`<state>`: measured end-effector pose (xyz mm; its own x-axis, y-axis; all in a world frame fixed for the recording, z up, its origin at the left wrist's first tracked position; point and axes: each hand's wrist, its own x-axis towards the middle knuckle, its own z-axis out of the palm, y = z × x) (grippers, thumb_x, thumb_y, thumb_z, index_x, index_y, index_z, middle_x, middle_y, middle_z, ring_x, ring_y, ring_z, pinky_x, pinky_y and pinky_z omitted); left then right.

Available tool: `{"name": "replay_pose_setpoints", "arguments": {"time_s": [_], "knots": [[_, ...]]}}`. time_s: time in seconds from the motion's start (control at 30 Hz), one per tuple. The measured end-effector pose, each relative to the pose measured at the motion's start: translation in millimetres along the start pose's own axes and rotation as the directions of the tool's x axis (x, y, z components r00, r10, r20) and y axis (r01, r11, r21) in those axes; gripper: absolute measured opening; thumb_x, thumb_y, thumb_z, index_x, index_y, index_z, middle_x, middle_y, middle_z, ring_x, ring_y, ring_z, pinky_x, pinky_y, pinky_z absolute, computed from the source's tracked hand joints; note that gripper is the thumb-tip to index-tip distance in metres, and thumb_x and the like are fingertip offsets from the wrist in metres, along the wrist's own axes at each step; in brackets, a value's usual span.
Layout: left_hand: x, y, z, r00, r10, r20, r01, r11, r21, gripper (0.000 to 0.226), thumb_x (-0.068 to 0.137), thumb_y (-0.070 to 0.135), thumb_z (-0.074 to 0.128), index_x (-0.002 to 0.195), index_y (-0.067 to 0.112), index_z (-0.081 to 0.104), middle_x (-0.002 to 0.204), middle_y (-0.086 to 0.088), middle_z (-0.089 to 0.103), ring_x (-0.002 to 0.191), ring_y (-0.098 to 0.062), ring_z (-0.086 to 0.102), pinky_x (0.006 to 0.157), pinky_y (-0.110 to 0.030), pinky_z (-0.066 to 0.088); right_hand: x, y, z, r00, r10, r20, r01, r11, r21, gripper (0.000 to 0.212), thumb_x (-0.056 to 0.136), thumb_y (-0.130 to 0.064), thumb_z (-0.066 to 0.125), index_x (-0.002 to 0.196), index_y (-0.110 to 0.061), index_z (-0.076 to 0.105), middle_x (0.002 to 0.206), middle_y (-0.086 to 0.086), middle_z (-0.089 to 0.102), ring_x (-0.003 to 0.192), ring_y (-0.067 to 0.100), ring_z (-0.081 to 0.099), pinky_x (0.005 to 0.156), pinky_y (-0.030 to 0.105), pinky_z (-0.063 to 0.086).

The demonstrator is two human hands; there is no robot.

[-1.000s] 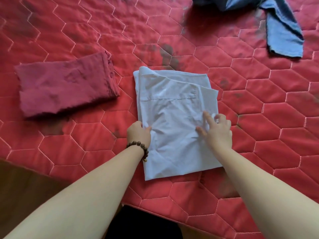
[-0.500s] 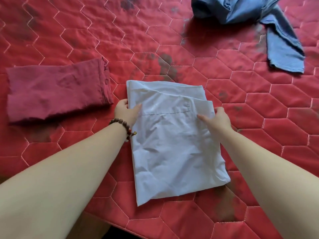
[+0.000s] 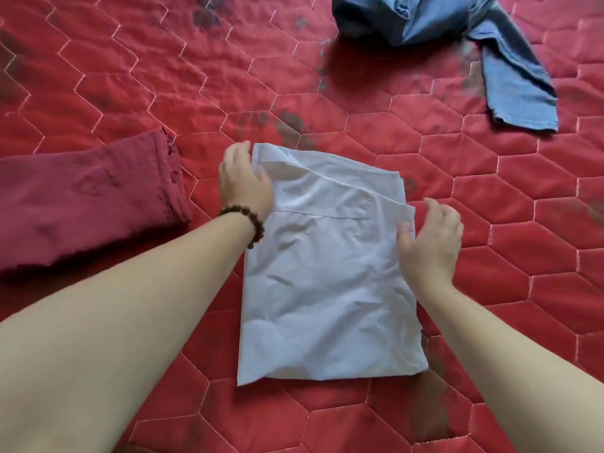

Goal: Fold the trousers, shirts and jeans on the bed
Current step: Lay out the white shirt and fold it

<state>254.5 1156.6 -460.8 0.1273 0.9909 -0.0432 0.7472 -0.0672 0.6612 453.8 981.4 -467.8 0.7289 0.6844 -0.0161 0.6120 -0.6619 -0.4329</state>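
At the white shirt's (image 3: 327, 256) far edge, left hand (image 3: 243, 184) pinches its corner, right hand (image 3: 431, 237) hovers released; folding it over likely follows.

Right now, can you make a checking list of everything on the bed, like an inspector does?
Surface: red quilted bed cover, hexagon stitching, dark blotches.
Job's things: white garment folded flat in the middle; maroon garment folded at left; blue jeans in an unfolded heap at the far right.
Clutter: nothing seen.
Hands: left hand, above a bead bracelet, holds the white garment's far left corner; right hand touches its right edge, grip unclear.
Cables: nothing seen.
Surroundings: nothing seen.
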Motion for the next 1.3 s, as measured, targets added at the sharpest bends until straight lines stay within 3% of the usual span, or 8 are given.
{"name": "replay_pose_setpoints", "arguments": {"time_s": [0.1,0.17,0.33,0.53,0.67,0.83,0.97,1.3], "knots": [[-19,2,22,0.883,0.364,0.297,-0.454,0.824,0.340,0.060,0.096,0.020,0.042,0.150,0.010,0.020,0.160,-0.008,0.011,0.147,-0.023,0.006,0.118,-0.038,0.006,-3,-30,19,0.931,-0.350,0.100,0.357,0.932,-0.066,0.043,0.089,-0.013,0.059,0.130,-0.001,0.052,0.139,0.023,0.044,0.130,0.039,0.039,0.110,0.042,0.025],[-24,-2,40,0.828,0.336,0.449,-0.536,0.712,0.454,0.063,0.100,0.031,0.034,0.152,0.012,0.006,0.161,-0.007,-0.005,0.147,-0.023,-0.009,0.119,-0.042,-0.003,-2,-53,43,0.826,-0.478,0.300,0.517,0.854,-0.063,0.047,0.095,-0.014,0.049,0.140,-0.002,0.042,0.152,0.021,0.029,0.142,0.035,0.024,0.118,0.042,0.010],[-17,-25,62,0.837,0.238,0.494,-0.496,0.710,0.499,0.066,0.099,0.046,0.022,0.152,0.020,-0.007,0.159,-0.005,-0.019,0.146,-0.021,-0.017,0.118,-0.041,-0.006,7,-55,88,0.745,-0.492,0.450,0.608,0.779,-0.154,0.057,0.101,-0.042,0.030,0.153,-0.026,0.014,0.161,-0.003,0.003,0.148,0.015,-0.004,0.117,0.038,-0.011],[-21,-33,67,0.850,0.279,0.448,-0.499,0.698,0.513,0.071,0.093,0.055,0.016,0.152,0.021,-0.005,0.160,-0.006,-0.014,0.146,-0.021,-0.015,0.119,-0.043,-0.004,25,7,59,0.889,-0.292,0.352,0.408,0.853,-0.325,0.059,0.096,-0.057,0.016,0.152,-0.037,0.007,0.162,-0.005,-0.002,0.148,0.015,-0.005,0.119,0.045,-0.005],[-11,-19,59,0.826,0.160,0.540,-0.451,0.763,0.464,0.068,0.097,0.052,0.022,0.153,0.025,-0.005,0.159,-0.002,-0.018,0.145,-0.017,-0.019,0.117,-0.045,-0.010,30,12,40,0.900,-0.150,0.408,0.339,0.830,-0.443,0.060,0.097,-0.059,0.008,0.151,-0.036,-0.003,0.160,-0.007,-0.015,0.148,0.018,-0.011,0.117,0.053,-0.009],[-68,-8,32,0.888,0.310,0.339,-0.441,0.784,0.437,0.062,0.093,0.032,0.028,0.149,0.007,0.023,0.159,-0.014,0.011,0.148,-0.028,0.005,0.118,-0.049,-0.002,-16,-20,31,0.892,-0.365,0.266,0.431,0.863,-0.262,0.051,0.099,-0.023,0.042,0.147,-0.005,0.033,0.158,0.017,0.016,0.147,0.033,0.011,0.116,0.056,0.002],[-147,-31,33,0.769,0.335,0.544,-0.600,0.672,0.434,0.066,0.090,0.036,0.013,0.149,0.007,0.023,0.158,-0.015,0.017,0.146,-0.031,0.012,0.118,-0.050,0.004,-84,-24,52,0.776,-0.552,0.306,0.603,0.792,-0.099,0.053,0.082,-0.009,0.066,0.132,0.002,0.053,0.144,0.020,0.044,0.134,0.039,0.040,0.109,0.061,0.027],[-150,-73,24,0.795,0.232,0.561,-0.549,0.669,0.501,0.080,0.082,0.067,0.011,0.152,0.030,-0.004,0.157,-0.004,-0.020,0.146,-0.022,-0.016,0.117,-0.052,-0.007,-73,37,32,0.776,-0.384,0.500,0.575,0.755,-0.314,0.060,0.096,-0.053,0.023,0.149,-0.031,0.006,0.161,0.004,0.011,0.148,0.020,0.008,0.119,0.049,0.000]]}}
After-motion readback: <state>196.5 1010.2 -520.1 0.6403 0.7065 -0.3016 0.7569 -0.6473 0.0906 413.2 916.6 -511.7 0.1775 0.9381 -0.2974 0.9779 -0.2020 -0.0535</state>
